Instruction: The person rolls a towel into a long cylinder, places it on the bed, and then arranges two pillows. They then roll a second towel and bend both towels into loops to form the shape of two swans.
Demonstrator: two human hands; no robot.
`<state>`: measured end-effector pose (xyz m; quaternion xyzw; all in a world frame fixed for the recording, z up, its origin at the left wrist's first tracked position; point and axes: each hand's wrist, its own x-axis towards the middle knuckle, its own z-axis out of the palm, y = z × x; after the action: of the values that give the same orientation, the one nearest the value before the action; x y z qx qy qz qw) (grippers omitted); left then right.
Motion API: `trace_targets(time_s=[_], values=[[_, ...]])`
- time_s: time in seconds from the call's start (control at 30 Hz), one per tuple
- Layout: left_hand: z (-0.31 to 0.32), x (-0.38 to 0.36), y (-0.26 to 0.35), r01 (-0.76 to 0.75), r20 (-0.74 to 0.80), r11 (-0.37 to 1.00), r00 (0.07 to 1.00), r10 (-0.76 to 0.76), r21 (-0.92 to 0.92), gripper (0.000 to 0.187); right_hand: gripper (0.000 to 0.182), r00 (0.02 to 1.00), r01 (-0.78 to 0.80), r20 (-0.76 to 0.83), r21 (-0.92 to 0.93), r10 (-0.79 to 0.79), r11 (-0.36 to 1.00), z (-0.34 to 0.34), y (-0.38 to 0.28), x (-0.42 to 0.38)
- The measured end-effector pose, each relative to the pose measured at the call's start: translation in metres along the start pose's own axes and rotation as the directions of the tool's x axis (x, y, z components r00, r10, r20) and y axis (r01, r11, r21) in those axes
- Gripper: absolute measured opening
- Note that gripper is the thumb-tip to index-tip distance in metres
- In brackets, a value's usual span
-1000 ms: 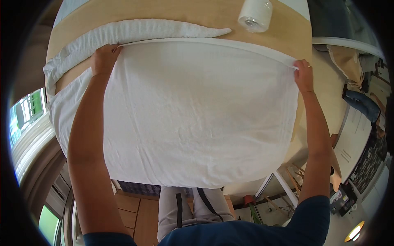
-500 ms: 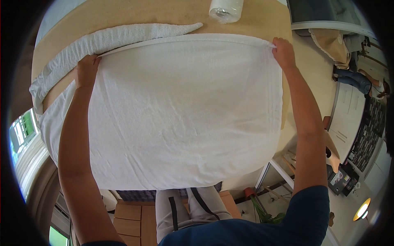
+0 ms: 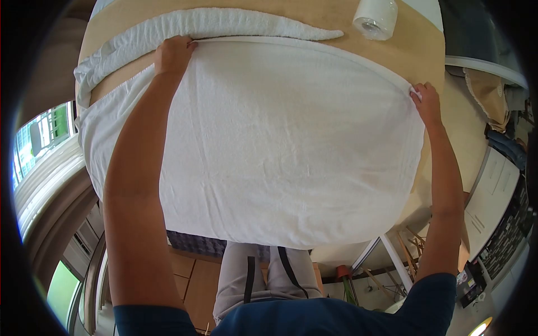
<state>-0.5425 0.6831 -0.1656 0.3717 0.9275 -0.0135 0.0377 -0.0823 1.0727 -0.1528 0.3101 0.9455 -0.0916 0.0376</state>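
Note:
A large white towel (image 3: 291, 145) lies spread over the tan surface (image 3: 269, 10), its near part hanging toward my legs. My left hand (image 3: 175, 53) pinches its far edge at the upper left. At the upper right, my right hand (image 3: 425, 101) grips the far right corner, with a bit of white cloth showing between the fingers. Beyond the far edge, a narrow fluffy white towel (image 3: 196, 23) curves along the surface, close to my left hand.
A wrapped white roll (image 3: 375, 19) stands at the far right of the surface. Window and curtain (image 3: 53, 185) are at the left. To the right are white cabinets (image 3: 493, 190), a brown bag (image 3: 486, 95) and a potted plant (image 3: 343, 273) on the floor.
The view has shifted, so the surface and roll appear further right. My right hand has come nearer with the towel's right corner, and the far edge now slopes down to the right.

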Motion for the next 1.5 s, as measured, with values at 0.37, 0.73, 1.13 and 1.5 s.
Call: trace_targets(time_s=[0.37, 0.73, 1.13, 1.5], values=[[0.0, 0.002, 0.003, 0.039, 0.003, 0.999, 0.999, -0.039, -0.028, 0.026, 0.018, 0.943, -0.321, 0.159, 0.21, 0.292, 0.923, 0.007, -0.023, -0.045], [0.004, 0.004, 0.001, 0.054, -0.024, 0.997, 0.998, -0.055, -0.049, 0.026, 0.024, 0.992, 0.037, 0.126, -0.096, -0.025, 0.995, 0.018, -0.044, -0.094], [-0.003, 0.007, 0.005, 0.045, 0.011, 0.999, 0.999, -0.045, 0.011, 0.026, 0.026, 0.995, 0.048, 0.099, -0.286, -0.021, 0.957, 0.01, -0.058, -0.11], [0.003, 0.015, 0.001, 0.034, 0.025, 0.999, 0.999, -0.035, 0.021, 0.026, 0.033, 0.96, -0.262, 0.123, 0.092, 0.25, 0.961, 0.014, -0.06, -0.151]])
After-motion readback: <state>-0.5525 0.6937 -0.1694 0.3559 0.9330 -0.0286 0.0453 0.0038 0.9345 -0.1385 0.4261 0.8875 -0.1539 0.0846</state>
